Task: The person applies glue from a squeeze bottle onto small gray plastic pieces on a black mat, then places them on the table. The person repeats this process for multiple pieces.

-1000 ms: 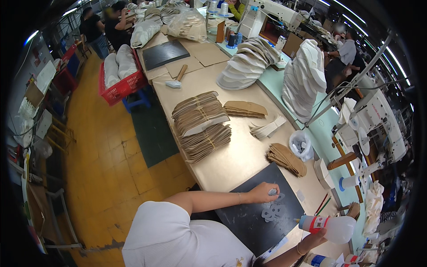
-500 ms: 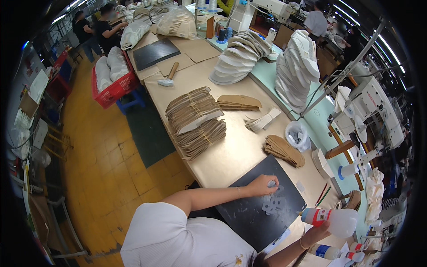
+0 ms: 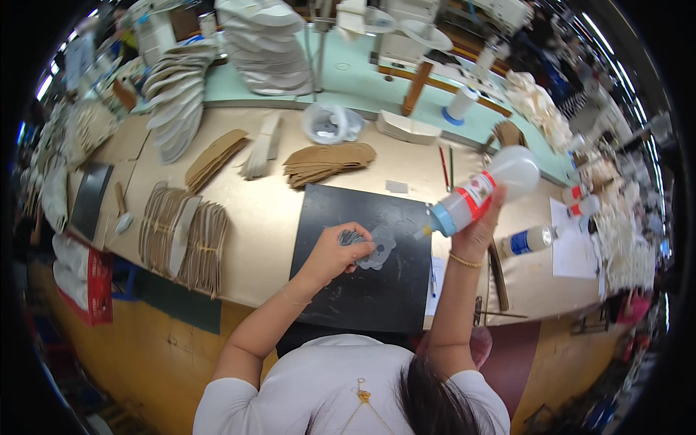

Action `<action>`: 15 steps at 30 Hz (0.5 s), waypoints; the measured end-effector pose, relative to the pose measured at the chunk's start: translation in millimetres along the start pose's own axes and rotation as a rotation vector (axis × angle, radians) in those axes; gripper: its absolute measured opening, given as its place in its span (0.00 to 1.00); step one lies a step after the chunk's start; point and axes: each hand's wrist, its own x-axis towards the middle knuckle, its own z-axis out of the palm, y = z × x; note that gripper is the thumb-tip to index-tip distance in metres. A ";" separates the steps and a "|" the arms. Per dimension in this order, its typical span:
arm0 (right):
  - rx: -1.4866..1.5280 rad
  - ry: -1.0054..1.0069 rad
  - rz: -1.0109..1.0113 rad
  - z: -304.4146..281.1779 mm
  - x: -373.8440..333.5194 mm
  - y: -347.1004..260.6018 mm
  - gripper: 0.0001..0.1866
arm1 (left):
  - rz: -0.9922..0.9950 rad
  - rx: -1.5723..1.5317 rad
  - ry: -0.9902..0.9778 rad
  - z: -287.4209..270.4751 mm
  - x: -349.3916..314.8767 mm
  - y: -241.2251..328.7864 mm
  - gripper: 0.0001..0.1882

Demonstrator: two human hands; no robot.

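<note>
My left hand (image 3: 332, 255) is closed on a small stack of thin grey pieces over the black board (image 3: 348, 301). More flat grey pieces with round holes (image 3: 381, 250) lie fanned out at its fingertips; which of these are held and which rest on the board I cannot tell. To the right, my right hand (image 3: 480, 230) grips a translucent squeeze bottle (image 3: 516, 172) with a red label and a blue collar. The bottle is tilted, its narrow tip pointing down and left, above the board's right side and apart from the grey pieces.
Behind the board lie brown cut-out stacks (image 3: 328, 164) and a plastic tub (image 3: 323, 125) with grey bits. Bundled stacks (image 3: 183, 230) and a hammer (image 3: 122, 209) are to the left. Another bottle (image 3: 531, 241), pencils (image 3: 444, 168) and a pen (image 3: 433, 278) are on the right.
My view has swung to the right. The left hand has come up against the loose grey pieces. The bottle in my right hand is now tilted more steeply, tip downward.
</note>
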 end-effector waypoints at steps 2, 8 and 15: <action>0.041 -0.045 0.054 1.4 -1.2 -2.4 0.27 | -0.033 0.001 -0.075 4.9 0.5 9.1 0.06; 0.031 0.051 0.122 19.5 -8.4 -6.9 0.27 | -0.062 -0.006 -0.212 14.0 -5.2 31.0 0.07; 0.029 0.003 0.142 19.1 -5.9 -6.1 0.27 | -0.062 0.046 -0.261 26.4 -9.8 47.2 0.09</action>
